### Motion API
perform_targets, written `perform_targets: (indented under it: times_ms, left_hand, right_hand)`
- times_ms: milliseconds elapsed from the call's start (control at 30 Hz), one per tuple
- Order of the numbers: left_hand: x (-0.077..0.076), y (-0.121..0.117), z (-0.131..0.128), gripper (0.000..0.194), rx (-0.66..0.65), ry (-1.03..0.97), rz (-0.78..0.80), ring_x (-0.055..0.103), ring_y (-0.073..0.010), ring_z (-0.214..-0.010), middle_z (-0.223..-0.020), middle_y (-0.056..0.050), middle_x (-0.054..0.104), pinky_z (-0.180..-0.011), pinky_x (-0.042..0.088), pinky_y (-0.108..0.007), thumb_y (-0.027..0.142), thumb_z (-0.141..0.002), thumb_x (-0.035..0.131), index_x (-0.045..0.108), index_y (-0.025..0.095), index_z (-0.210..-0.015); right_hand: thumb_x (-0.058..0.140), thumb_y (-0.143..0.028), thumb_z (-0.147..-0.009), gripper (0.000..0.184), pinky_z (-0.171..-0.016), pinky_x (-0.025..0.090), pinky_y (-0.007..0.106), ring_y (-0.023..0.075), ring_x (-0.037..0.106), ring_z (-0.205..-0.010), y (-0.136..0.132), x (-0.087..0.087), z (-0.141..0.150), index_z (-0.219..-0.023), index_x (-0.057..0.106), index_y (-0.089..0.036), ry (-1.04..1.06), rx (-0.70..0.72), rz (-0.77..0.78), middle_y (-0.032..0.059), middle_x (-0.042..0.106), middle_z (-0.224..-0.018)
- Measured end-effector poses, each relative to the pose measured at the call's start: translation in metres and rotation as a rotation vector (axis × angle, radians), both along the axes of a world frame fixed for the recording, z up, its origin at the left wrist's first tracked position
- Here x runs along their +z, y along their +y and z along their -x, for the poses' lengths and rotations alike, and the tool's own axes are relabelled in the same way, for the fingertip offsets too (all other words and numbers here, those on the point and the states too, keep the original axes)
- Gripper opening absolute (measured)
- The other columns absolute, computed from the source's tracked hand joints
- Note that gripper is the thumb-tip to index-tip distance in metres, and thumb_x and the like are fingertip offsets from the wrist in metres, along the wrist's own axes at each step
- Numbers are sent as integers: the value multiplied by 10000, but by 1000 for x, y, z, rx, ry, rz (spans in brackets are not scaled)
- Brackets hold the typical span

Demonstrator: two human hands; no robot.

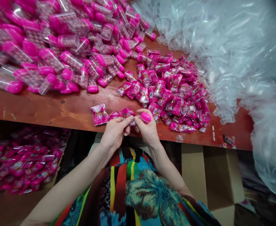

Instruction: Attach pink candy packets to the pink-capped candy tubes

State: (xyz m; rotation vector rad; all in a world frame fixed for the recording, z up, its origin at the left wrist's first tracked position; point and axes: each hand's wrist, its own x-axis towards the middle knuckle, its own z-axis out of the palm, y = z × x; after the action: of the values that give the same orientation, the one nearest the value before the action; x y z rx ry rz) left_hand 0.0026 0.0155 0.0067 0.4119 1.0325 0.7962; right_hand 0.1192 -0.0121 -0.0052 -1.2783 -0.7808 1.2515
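My left hand is closed in a pinch at the table's front edge, on the end of a pink printed packet; its fingers hide part of it. Close beside it, my right hand is closed around a piece with a glossy pink cap; whatever lies below the cap is hidden. The fingertips of both hands meet. Another pink printed packet lies flat to the left of my hands, in line with the pinched one. Just beyond my right hand begins a heap of pink wrapped packets.
Clear tubes of small pink balls with pink caps are piled at the left of the wooden table. Empty clear tubes form a big heap at the right. Below stand a box of pink packets and an open cardboard box.
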Motion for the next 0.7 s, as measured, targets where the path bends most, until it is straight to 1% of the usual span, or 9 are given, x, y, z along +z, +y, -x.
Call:
perform_targets:
  times_ms: [133,267,333,400,433,500,567,633,700]
  left_hand:
    - [4,5,8,340,-75,1,-26,400,-61,-391,-428,25,479,-391,255,-190,393,-761,746,587,132,-611]
    - [10,9,12,313,-29,26,-72,385,-55,-400,-426,28,472,-406,272,-186,334,-760,754,577,131,-600]
    - [13,11,13,283,21,21,-88,385,-55,-401,-433,32,478,-405,272,-185,318,-757,760,591,130,-630]
    - [15,13,12,284,62,8,-95,399,-58,-404,-440,31,486,-403,278,-185,307,-757,763,578,136,-624]
    - [16,14,12,293,84,3,-92,405,-59,-403,-440,32,486,-401,281,-185,301,-755,765,565,141,-613]
    - [17,17,10,315,122,-6,-74,408,-59,-394,-430,38,476,-396,287,-184,294,-750,772,538,150,-595]
    - [17,18,8,334,153,-22,-41,409,-57,-384,-427,46,467,-388,286,-181,293,-739,784,520,156,-587]
    - [16,19,5,350,180,-42,-7,413,-53,-382,-435,52,464,-377,281,-175,288,-724,801,509,156,-583]
    - [15,19,4,351,195,-68,21,416,-48,-384,-454,54,470,-368,276,-168,273,-709,815,509,152,-589]
  right_hand:
    - [702,-344,-810,337,-419,322,188,52,401,-425,4,2,-6,-1059,496,-249,54,62,27,-103,522,-617]
    - [717,-318,-788,434,-396,267,176,46,363,-390,5,3,-14,-1115,436,-264,290,197,108,-108,543,-638]
    - [681,-316,-805,354,-394,237,176,44,335,-386,3,3,-18,-1064,449,-251,406,248,128,-93,558,-649]
    - [612,-346,-836,229,-401,229,189,55,311,-387,1,2,-22,-984,498,-214,471,319,132,-87,507,-565]
    - [576,-373,-849,213,-405,233,197,63,305,-389,0,2,-24,-954,523,-197,489,358,138,-88,466,-517]
    - [532,-423,-857,261,-411,249,212,78,318,-395,-3,2,-26,-940,556,-177,500,413,155,-82,429,-477]
    - [534,-429,-863,255,-407,263,215,84,363,-407,-6,1,-25,-952,546,-190,467,361,151,-62,489,-528]
    - [574,-394,-869,209,-389,258,204,78,389,-413,-9,1,-24,-972,513,-223,413,247,122,-54,553,-615]
    - [616,-388,-864,252,-374,235,184,66,387,-418,-11,1,-22,-1043,500,-254,379,143,106,-65,557,-666]
